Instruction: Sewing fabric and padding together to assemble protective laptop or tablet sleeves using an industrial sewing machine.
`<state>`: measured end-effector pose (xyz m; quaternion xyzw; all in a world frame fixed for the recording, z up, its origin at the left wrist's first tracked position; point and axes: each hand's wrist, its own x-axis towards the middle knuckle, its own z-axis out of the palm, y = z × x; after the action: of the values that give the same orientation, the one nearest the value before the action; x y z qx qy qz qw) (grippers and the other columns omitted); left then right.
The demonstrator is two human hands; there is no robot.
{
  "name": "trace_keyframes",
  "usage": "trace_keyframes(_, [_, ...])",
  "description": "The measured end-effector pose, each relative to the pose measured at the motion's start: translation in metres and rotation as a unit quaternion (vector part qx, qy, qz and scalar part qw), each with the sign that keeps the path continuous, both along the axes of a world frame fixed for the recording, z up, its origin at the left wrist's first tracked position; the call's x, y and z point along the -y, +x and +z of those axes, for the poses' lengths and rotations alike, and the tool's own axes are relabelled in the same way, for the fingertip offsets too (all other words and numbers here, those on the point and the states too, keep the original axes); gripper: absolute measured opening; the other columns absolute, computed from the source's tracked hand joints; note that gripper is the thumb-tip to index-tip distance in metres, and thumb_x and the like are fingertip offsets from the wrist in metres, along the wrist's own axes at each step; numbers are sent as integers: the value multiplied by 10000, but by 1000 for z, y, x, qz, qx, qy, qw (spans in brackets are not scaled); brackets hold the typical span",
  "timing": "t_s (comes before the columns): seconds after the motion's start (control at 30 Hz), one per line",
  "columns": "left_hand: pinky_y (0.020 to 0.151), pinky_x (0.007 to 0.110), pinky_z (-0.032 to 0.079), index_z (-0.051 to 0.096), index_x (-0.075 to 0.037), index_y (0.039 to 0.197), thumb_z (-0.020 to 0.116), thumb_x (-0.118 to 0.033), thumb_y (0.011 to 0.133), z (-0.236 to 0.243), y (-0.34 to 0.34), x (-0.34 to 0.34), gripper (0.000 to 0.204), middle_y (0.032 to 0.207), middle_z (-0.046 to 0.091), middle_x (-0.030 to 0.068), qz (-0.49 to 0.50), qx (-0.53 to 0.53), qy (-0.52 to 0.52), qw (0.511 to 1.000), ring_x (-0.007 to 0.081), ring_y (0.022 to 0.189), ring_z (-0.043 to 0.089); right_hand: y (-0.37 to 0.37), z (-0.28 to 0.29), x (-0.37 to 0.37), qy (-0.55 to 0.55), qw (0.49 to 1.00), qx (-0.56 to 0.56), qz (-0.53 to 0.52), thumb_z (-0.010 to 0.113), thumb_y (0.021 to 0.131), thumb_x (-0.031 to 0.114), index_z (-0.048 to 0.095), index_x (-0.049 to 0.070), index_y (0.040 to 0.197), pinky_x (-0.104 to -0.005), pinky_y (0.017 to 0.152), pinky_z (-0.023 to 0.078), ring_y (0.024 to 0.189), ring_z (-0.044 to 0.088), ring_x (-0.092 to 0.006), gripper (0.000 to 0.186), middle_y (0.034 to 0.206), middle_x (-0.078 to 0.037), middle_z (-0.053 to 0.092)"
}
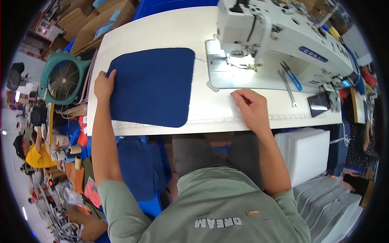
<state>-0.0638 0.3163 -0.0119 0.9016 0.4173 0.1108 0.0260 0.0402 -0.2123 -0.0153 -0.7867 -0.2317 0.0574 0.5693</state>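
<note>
A dark blue fabric panel [152,87] with rounded corners lies flat on the white table, left of the sewing machine. My left hand [104,85] grips its left edge, the thumb on top and the other fingers partly hidden. A thin thread runs from near the panel's upper right side to the machine's metal plate [219,75]. In front of that plate, my right hand [251,106] is closed over the table, with thumb and forefinger pressed together. Whatever is between these fingers, if anything, is too small to make out. The white sewing machine [279,32] has its needle area lit.
Blue-handled thread snips [291,76] and a wrench [287,88] lie under the machine arm, near a dark phone-like device [319,104]. A ruler strip [219,121] follows the table's front edge. Left stands a green fan [64,79]; blue fabric [137,168] hangs below the table.
</note>
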Motion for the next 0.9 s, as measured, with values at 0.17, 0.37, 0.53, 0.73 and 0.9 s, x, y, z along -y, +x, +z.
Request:
trace_keyframes(0.17, [1000, 460, 521, 707, 82, 1189, 698, -539, 963, -5, -24, -5, 661, 1137, 725, 306, -83, 104, -114, 985, 431, 1103, 701, -2, -4, 5, 6, 999, 12, -33, 740, 954, 132, 751, -16, 991, -304, 663, 497, 698, 620, -158, 153, 825, -101, 718])
trace_keyframes(0.37, [816, 328, 525, 702, 59, 1221, 804, -427, 914, 21, -56, -7, 583, 983, 734, 118, -47, 148, -163, 974, 207, 860, 681, -5, -3, 1, -24, 996, 80, -6, 729, 939, 133, 752, 12, 970, -355, 657, 516, 701, 667, -265, 127, 849, -127, 723])
trace_keyframes(0.53, [709, 295, 462, 727, 5, 994, 784, -311, 933, 20, -66, 0, 327, 851, 668, 19, -61, 107, -252, 960, 129, 739, 588, -8, -2, -3, -36, 997, 62, -18, 733, 934, 132, 753, 15, 966, -348, 658, 517, 694, 662, -254, 123, 846, -116, 723])
trace_keyframes(0.73, [809, 238, 441, 671, -39, 993, 730, -240, 995, 20, -59, 41, 209, 912, 650, 0, -109, 266, -408, 867, 89, 845, 575, -1, -1, 3, -37, 994, 101, -3, 725, 969, 119, 754, -10, 1004, -305, 673, 502, 724, 633, -180, 137, 861, -104, 723])
trace_keyframes(0.9, [1044, 301, 509, 541, 2, 1501, 662, -164, 1029, -4, -55, 46, 515, 1330, 686, 146, -236, 330, -451, 795, 193, 1202, 656, 1, -20, 7, -39, 996, 83, -17, 710, 964, 164, 748, 45, 985, -360, 678, 530, 736, 659, -236, 127, 846, -109, 705])
